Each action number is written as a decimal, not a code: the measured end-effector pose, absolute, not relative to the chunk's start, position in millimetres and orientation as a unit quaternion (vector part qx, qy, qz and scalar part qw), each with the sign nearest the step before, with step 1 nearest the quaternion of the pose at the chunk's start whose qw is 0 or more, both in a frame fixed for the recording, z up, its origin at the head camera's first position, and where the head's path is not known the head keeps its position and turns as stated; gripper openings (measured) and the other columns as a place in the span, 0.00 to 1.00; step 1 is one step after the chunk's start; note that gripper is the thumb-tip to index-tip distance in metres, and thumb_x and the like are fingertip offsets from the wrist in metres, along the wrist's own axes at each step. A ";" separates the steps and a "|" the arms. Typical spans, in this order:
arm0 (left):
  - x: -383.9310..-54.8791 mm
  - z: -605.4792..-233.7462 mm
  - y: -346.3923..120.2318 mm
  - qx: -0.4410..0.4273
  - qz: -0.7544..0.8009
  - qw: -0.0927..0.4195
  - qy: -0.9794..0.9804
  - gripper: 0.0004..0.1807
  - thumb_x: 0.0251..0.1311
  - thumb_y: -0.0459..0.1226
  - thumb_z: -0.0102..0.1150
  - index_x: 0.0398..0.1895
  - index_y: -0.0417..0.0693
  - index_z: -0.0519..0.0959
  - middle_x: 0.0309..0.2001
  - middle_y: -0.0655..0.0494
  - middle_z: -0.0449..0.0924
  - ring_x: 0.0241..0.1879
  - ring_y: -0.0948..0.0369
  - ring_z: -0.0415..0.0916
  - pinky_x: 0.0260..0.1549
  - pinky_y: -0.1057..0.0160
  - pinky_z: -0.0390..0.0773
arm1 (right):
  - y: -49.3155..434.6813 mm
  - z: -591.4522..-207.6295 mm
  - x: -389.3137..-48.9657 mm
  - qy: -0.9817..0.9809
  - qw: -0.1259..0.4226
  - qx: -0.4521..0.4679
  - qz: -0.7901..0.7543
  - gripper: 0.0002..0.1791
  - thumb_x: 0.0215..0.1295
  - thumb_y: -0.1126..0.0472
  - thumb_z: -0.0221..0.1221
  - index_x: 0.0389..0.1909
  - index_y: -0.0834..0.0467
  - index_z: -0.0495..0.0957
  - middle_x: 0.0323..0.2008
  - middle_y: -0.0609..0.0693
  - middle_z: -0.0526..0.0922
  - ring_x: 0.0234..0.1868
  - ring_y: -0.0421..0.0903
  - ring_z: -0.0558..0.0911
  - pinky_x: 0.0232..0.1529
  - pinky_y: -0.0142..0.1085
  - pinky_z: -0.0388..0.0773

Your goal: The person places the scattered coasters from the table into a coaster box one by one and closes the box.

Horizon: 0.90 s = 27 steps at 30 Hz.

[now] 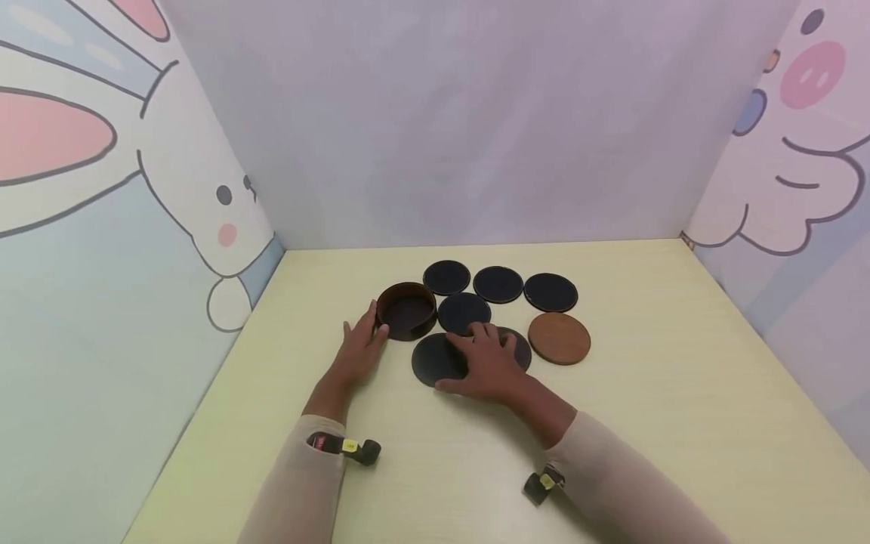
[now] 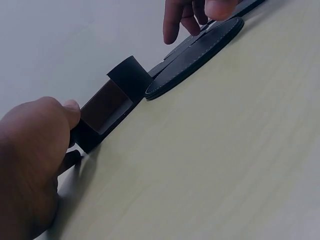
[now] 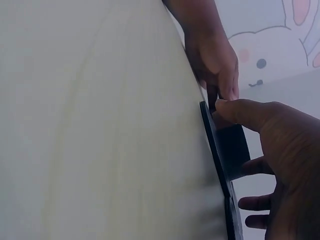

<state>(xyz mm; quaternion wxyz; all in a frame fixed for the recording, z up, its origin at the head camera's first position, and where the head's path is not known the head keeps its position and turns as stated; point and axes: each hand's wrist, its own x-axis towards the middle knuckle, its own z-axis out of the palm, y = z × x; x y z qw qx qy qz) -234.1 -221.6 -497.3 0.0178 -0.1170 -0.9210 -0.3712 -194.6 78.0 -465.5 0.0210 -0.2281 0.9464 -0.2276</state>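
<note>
My left hand [image 1: 359,351] holds the side of a round, dark brown coaster holder [image 1: 430,321], thumb and fingers around its wall. In the left wrist view, a notch shows in the side of the holder [image 2: 131,77], with brown inside. My right hand [image 1: 488,366] hovers with spread, bent fingers over two black round coasters in the near row, the left one [image 1: 435,361] and the right one [image 1: 522,351], which it partly covers. The right wrist view has its thumb [image 3: 245,112] by a coaster's edge [image 3: 214,145], with nothing pinched.
Behind lie more black coasters: one [image 1: 464,313] beside the holder and three in a back row, left [image 1: 446,277], middle [image 1: 498,284] and right [image 1: 550,292]. A brown wooden-looking disc [image 1: 559,338] lies at right. Walls with cartoon animals enclose the pale table [image 1: 680,423].
</note>
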 end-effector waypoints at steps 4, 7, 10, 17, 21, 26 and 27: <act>-233.7 -497.6 -221.9 -0.117 -0.373 0.016 -0.920 0.40 0.88 0.45 0.42 0.89 0.32 0.44 0.88 0.34 0.49 0.88 0.37 0.49 0.82 0.24 0.24 | 68.7 -463.3 -194.2 0.957 0.017 -0.208 -0.200 0.55 0.54 0.24 0.73 0.80 0.46 0.74 0.65 0.62 0.74 0.70 0.63 0.67 0.67 0.78 0.59; -233.1 -499.3 -221.8 -0.115 -0.376 0.018 -0.919 0.39 0.88 0.46 0.42 0.89 0.33 0.44 0.88 0.34 0.49 0.88 0.37 0.49 0.83 0.25 0.25 | 60.8 -463.2 -194.6 0.966 0.022 -0.189 -0.173 0.57 0.53 0.21 0.71 0.81 0.46 0.72 0.66 0.64 0.74 0.71 0.65 0.68 0.68 0.77 0.61; -232.8 -501.4 -221.3 -0.113 -0.377 0.020 -0.919 0.39 0.89 0.46 0.41 0.89 0.34 0.44 0.88 0.35 0.50 0.88 0.38 0.50 0.83 0.26 0.25 | 53.2 -462.0 -194.6 0.974 0.031 -0.168 -0.151 0.59 0.52 0.19 0.70 0.82 0.46 0.71 0.69 0.65 0.74 0.73 0.67 0.68 0.68 0.76 0.63; -233.3 -501.5 -219.9 -0.116 -0.374 0.016 -0.920 0.38 0.89 0.46 0.40 0.89 0.34 0.43 0.88 0.36 0.49 0.88 0.38 0.49 0.83 0.26 0.25 | 40.3 -456.4 -193.1 0.982 0.041 -0.142 -0.120 0.61 0.54 0.18 0.68 0.83 0.48 0.69 0.70 0.67 0.73 0.73 0.68 0.70 0.68 0.70 0.66; -237.0 -496.4 -223.7 -0.124 -0.382 -0.005 -0.916 0.40 0.89 0.47 0.40 0.90 0.36 0.41 0.89 0.37 0.46 0.88 0.39 0.46 0.84 0.28 0.24 | 35.2 -453.7 -192.9 0.983 0.037 -0.141 -0.110 0.60 0.54 0.19 0.70 0.82 0.48 0.69 0.69 0.65 0.73 0.69 0.65 0.73 0.65 0.67 0.68; -247.1 -497.1 -233.6 -0.137 -0.375 -0.001 -0.917 0.48 0.87 0.59 0.39 0.89 0.32 0.41 0.88 0.34 0.47 0.87 0.35 0.47 0.85 0.28 0.36 | 30.7 -450.1 -193.3 0.982 0.035 -0.148 -0.116 0.59 0.53 0.20 0.71 0.82 0.49 0.70 0.68 0.65 0.73 0.65 0.66 0.75 0.65 0.67 0.68; -249.5 -497.9 -234.4 -0.143 -0.365 0.000 -0.920 0.50 0.86 0.62 0.38 0.89 0.32 0.41 0.88 0.33 0.47 0.87 0.35 0.47 0.85 0.29 0.39 | 30.7 -450.3 -193.2 0.982 0.036 -0.147 -0.117 0.59 0.53 0.21 0.71 0.81 0.49 0.71 0.68 0.65 0.73 0.65 0.66 0.76 0.65 0.67 0.68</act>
